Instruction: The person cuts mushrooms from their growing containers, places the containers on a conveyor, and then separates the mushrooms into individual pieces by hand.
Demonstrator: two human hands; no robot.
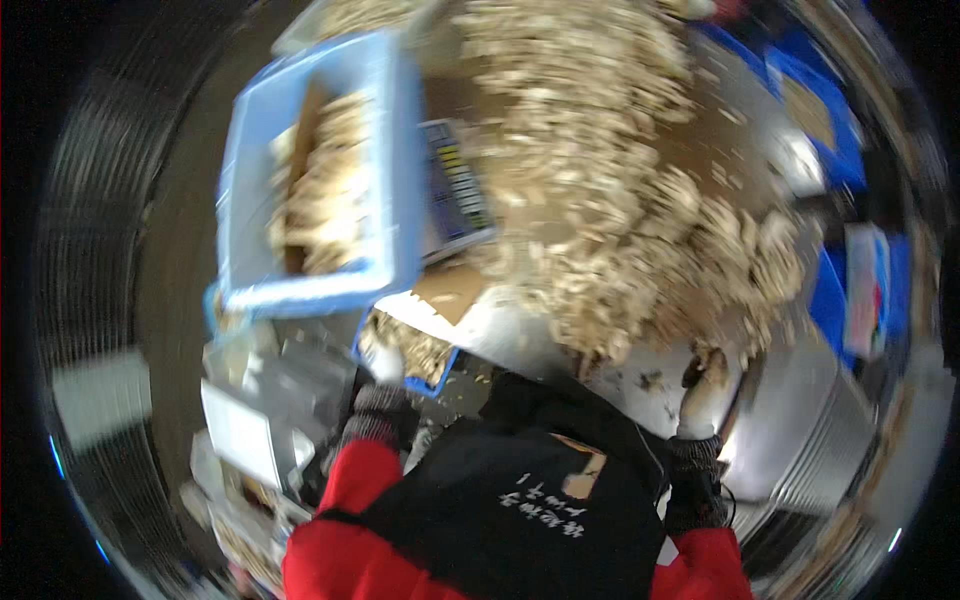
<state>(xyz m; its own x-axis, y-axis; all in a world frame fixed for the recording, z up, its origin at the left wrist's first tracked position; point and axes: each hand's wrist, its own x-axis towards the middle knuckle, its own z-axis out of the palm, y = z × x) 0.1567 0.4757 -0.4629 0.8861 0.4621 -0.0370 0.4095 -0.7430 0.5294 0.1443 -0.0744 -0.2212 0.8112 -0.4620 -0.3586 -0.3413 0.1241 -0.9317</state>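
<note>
My left hand (386,365), in a white glove, is at the near left corner of a small blue crate (430,386) on the floor side of the table. Pale pieces that look like mushrooms (412,345) lie in that crate. My right hand (701,401), gloved too, is over the metal tabletop (626,382) at the near edge of a large heap of mushrooms (592,187). Something brown and pale (706,366) shows at its fingertips; blur hides whether it is held or is soiled glove.
A large light-blue bin (405,187) holding mushrooms and a brown board stands left of the heap. Beside it is a digital scale or printed box (457,184). Blue crates (832,135) line the right side. A white box (238,431) and plastic bags (247,525) are at lower left.
</note>
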